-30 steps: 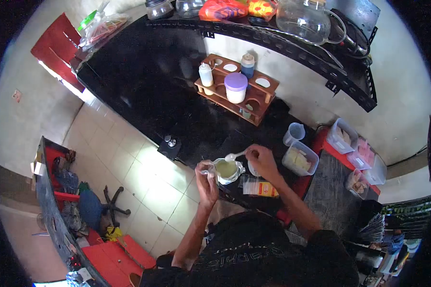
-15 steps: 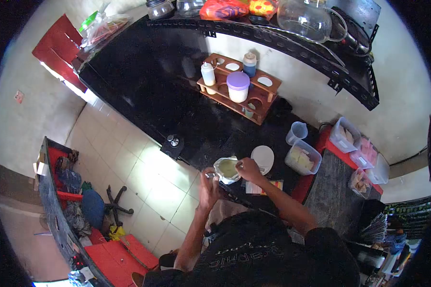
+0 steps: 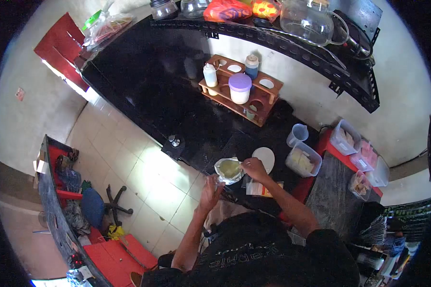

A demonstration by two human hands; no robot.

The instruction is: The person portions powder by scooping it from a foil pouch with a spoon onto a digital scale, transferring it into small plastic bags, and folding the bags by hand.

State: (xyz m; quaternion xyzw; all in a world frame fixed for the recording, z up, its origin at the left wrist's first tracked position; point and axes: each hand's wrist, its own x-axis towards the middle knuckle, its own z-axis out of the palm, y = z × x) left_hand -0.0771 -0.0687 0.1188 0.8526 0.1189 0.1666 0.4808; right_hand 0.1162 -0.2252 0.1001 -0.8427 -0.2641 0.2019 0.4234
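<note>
An open silver foil pouch with pale greenish contents is at the black counter's front edge, its mouth facing up. At its lower left, my left hand is closed around something small and shiny that I cannot make out. My right hand is closed at the pouch's right rim, fingertips curled. What they pinch is too small to tell. Just behind the right hand lies a round white scale. Below that hand is a flat packet with an orange and white print.
A wooden rack holds bottles and a purple-lidded tub. To the right are a clear jug and a plastic box of pale pieces. A metal tamper-like object sits at the counter edge. A black shelf hangs above.
My right hand has shifted slightly right, away from the pouch's middle. My left hand has dropped a little and turned, moving slightly right. The pouch stays in about the same place.
</note>
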